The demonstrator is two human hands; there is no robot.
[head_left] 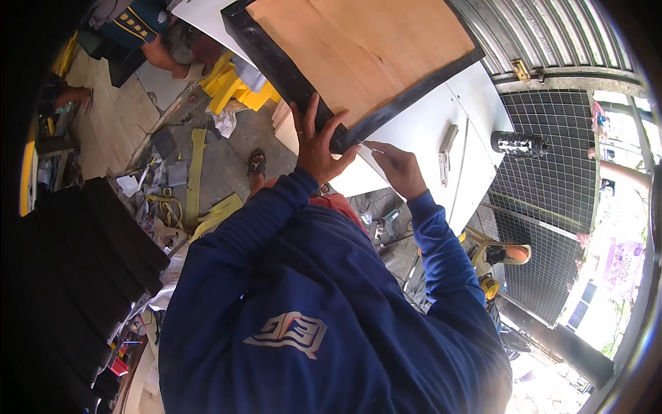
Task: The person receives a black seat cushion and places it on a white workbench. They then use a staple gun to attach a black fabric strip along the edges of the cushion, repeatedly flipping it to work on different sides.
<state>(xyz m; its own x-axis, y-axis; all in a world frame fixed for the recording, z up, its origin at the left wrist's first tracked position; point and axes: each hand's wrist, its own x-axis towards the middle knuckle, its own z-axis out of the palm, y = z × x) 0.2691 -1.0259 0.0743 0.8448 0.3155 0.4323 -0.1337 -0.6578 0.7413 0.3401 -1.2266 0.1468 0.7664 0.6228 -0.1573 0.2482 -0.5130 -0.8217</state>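
A wooden panel (372, 52) with black material folded over its edges lies on a white table. Small staple-like marks dot the black edging (414, 94). My left hand (319, 141) rests on the panel's near corner, its fingers spread over the black edging and its thumb stretched toward the right. Just right of that corner, my right hand (400, 168) is closed in a pinch. A thin, pale sliver shows between its fingertips and the corner, too small to name. On the table to the right of my right hand lies a metal staple gun-like tool (447, 153).
The white table (407, 131) carries the panel. A shiny black cylinder (519, 144) stands at its right. Yellow pieces (234, 86), scraps and a long yellowish strip (196, 172) litter the floor at left. Other people's legs (162, 58) show at upper left. A corrugated shutter (552, 34) borders the right.
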